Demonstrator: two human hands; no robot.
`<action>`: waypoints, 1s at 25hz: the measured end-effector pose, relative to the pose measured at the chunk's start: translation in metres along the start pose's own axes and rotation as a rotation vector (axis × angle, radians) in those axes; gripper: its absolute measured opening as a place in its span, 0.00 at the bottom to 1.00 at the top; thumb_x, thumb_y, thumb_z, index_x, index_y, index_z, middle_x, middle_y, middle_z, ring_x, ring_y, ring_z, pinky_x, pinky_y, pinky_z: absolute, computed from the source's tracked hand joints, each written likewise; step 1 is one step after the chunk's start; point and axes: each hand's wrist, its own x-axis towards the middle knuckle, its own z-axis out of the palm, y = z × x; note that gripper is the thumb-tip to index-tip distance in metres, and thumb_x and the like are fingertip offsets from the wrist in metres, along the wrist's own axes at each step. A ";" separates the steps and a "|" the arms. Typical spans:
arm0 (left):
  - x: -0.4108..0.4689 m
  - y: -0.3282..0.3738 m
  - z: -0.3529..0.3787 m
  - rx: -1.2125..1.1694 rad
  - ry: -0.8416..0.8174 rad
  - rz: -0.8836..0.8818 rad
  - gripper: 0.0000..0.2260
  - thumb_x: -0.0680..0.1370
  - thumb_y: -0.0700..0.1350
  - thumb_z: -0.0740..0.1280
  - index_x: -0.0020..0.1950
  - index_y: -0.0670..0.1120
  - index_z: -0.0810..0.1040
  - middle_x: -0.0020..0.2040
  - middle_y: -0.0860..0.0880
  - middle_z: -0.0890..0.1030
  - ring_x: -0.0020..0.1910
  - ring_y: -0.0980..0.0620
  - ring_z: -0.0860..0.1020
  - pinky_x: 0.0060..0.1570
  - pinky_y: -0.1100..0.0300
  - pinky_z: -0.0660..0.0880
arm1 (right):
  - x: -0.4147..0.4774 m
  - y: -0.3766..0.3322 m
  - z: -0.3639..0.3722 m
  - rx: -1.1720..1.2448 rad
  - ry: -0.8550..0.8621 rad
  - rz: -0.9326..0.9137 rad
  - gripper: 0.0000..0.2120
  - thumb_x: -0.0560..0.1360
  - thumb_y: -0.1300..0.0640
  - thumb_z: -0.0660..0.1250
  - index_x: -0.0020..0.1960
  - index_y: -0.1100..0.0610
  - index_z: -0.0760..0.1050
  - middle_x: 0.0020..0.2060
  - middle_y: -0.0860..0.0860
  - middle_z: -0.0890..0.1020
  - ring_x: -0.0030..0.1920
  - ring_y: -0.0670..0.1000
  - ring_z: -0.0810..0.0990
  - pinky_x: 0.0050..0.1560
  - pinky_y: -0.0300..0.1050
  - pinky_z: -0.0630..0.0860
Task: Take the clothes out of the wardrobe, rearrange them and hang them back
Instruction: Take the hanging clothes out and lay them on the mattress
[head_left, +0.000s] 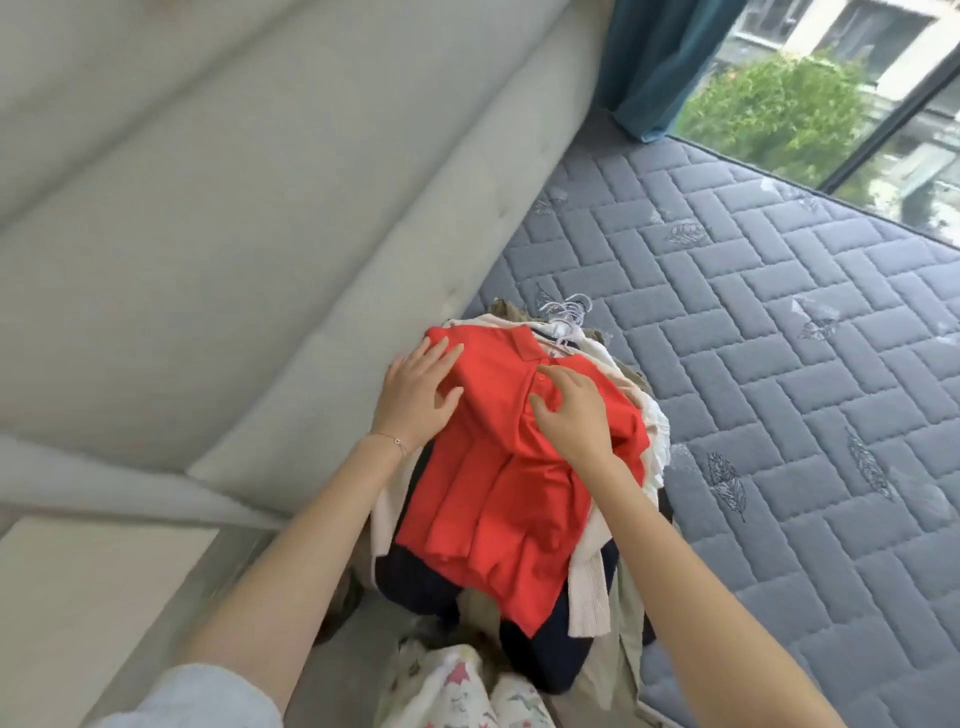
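Both hands lie open on the red polo shirt (488, 499), left hand (418, 397) spread flat on its shoulder, right hand (574, 415) loosely by the placket, atop the clothes pile (589, 577) at the mattress (779, 374) edge, so smoothing outward before lifting by the hangers (565, 323) likely works best.

Left sleeve (182, 696): pale grey-blue, soft-looking fabric, ended high on the arm. Thin chain bracelet (396, 441) with a small ring charm sat on the wrist of the left hand (418, 397). Right forearm (691, 571) was bare to frame edge. Trousers (457, 686): white, printed with pink-red flowers and green leaves, visible only at bottom edge.
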 end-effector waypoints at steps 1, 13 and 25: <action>-0.024 0.003 -0.016 -0.001 0.024 -0.042 0.25 0.79 0.50 0.64 0.76 0.51 0.65 0.76 0.49 0.64 0.76 0.48 0.59 0.74 0.48 0.53 | -0.014 -0.016 -0.005 0.003 -0.020 -0.036 0.20 0.74 0.57 0.68 0.66 0.57 0.76 0.64 0.53 0.78 0.67 0.56 0.72 0.69 0.48 0.64; -0.372 0.004 -0.118 -0.007 0.552 -0.669 0.23 0.81 0.51 0.61 0.75 0.52 0.64 0.76 0.51 0.64 0.77 0.49 0.56 0.75 0.47 0.51 | -0.197 -0.194 0.036 0.076 -0.411 -0.706 0.22 0.76 0.60 0.67 0.70 0.56 0.72 0.67 0.53 0.75 0.69 0.55 0.69 0.70 0.46 0.63; -0.731 0.011 -0.130 -0.010 0.928 -1.324 0.25 0.80 0.48 0.64 0.76 0.47 0.63 0.76 0.45 0.63 0.76 0.44 0.60 0.73 0.45 0.59 | -0.487 -0.373 0.153 0.045 -0.931 -1.270 0.26 0.78 0.59 0.65 0.75 0.56 0.64 0.70 0.51 0.72 0.70 0.52 0.67 0.68 0.37 0.59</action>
